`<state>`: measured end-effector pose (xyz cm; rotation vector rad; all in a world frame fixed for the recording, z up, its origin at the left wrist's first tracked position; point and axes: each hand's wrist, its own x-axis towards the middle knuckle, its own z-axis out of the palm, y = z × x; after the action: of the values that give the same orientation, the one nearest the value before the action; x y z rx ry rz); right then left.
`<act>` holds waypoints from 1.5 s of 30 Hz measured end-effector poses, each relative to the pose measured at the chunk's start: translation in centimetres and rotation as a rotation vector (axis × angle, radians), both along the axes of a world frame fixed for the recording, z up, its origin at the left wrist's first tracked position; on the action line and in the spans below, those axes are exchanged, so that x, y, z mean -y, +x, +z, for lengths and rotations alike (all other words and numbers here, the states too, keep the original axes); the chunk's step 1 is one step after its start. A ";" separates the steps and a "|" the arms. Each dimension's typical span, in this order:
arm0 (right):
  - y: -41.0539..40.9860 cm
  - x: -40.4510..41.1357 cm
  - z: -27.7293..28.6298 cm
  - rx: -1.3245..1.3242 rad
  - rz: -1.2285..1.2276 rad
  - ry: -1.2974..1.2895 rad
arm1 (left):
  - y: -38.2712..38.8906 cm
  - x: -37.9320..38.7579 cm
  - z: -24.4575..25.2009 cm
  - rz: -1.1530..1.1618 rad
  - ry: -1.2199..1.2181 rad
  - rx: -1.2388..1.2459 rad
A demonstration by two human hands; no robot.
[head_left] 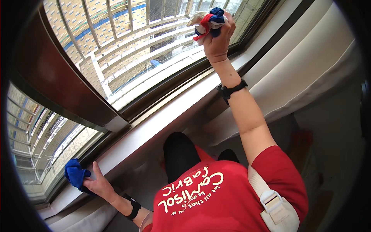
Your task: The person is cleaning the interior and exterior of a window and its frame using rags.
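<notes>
My right hand point(218, 43) is raised at the window and grips a bunched cloth point(207, 24) in red, white and blue. The cloth is against or just in front of the window glass point(162, 32); contact is hard to tell. Lower on the left, my left hand point(100, 185) has a crumpled blue cloth point(76, 174) in its fingers, with the thumb pointing up. That hand is over the white window sill point(158, 117), close to the lower window frame. The fingers behind the blue cloth are partly hidden.
A dark brown sash upright point(66, 69) divides the two panes. Metal bars point(111, 20) stand outside, before a tiled wall. Pale curtains hang at the right point(292, 55) and lower left point(87, 219). My knee point(181, 153) is below the sill.
</notes>
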<state>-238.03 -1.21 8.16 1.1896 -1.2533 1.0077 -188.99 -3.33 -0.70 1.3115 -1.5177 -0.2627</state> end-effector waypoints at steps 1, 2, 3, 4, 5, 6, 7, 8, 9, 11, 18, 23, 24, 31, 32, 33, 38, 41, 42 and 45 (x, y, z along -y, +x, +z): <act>-0.1 -0.1 0.0 0.019 -0.017 0.007 | -0.3 -0.2 0.4 -0.007 0.024 -0.021; -0.1 0.0 -0.1 0.017 -0.031 -0.001 | -0.4 -0.4 0.7 -0.009 0.049 -0.040; -0.1 0.1 -0.1 0.033 -0.010 -0.019 | -0.1 -0.4 0.5 -0.021 0.061 -0.062; -0.1 0.0 -0.2 0.048 0.010 -0.038 | 0.0 -0.4 0.6 -0.020 0.070 -0.045; 0.2 0.0 -0.1 0.053 0.016 -0.041 | 0.4 -0.4 0.5 -0.028 0.072 -0.072; 0.1 0.1 -0.1 0.051 0.006 -0.048 | 0.8 -0.4 0.3 -0.036 0.074 -0.101; 0.0 0.2 -0.2 0.057 0.015 -0.040 | 1.5 -0.2 -0.2 -0.045 0.083 -0.105; 0.0 0.1 -0.1 0.061 0.020 -0.029 | 1.6 -0.1 -0.3 -0.058 0.083 -0.109; 0.1 0.0 0.0 0.053 0.024 -0.032 | 1.7 -0.2 -0.3 -0.027 0.122 -0.093; -0.2 0.0 -0.1 0.053 0.007 -0.029 | 1.8 -0.3 -0.1 0.004 0.198 -0.079; -0.3 -0.5 -0.7 0.124 0.006 -0.024 | 0.4 -1.0 1.3 -0.050 0.150 -0.342; -0.4 -0.2 -0.5 0.095 0.020 -0.012 | 0.6 -0.7 1.3 -0.036 0.183 -0.314; 0.0 -0.1 -0.3 0.103 0.029 -0.013 | 0.6 -0.8 1.1 -0.014 0.184 -0.304; 0.0 -0.2 -0.5 0.133 0.065 -0.011 | 1.5 0.2 -1.1 -0.070 0.118 -0.411; 0.1 -0.4 -0.4 0.130 0.059 -0.007 | 1.5 0.1 -1.0 -0.071 0.116 -0.420; 0.2 -0.5 -0.3 0.129 0.055 -0.005 | 1.5 0.1 -1.0 -0.073 0.114 -0.429; 0.1 -0.7 -0.4 0.118 0.011 0.007 | 2.9 0.3 -1.1 -0.086 0.163 -0.424; 0.0 -0.6 -0.5 0.100 0.017 0.008 | 0.9 -0.5 1.3 -0.101 0.126 -0.493; 0.0 -0.6 -0.6 0.103 0.013 0.009 | 0.2 -0.9 2.1 -0.131 0.108 -0.552; -0.4 -0.5 -0.6 0.139 0.068 -0.005 | -0.6 -1.1 2.7 -0.090 0.090 -0.558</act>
<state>-238.42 -0.66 7.54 1.1816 -1.3247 1.1598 -189.57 -2.27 1.96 1.1159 -1.0960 -0.6999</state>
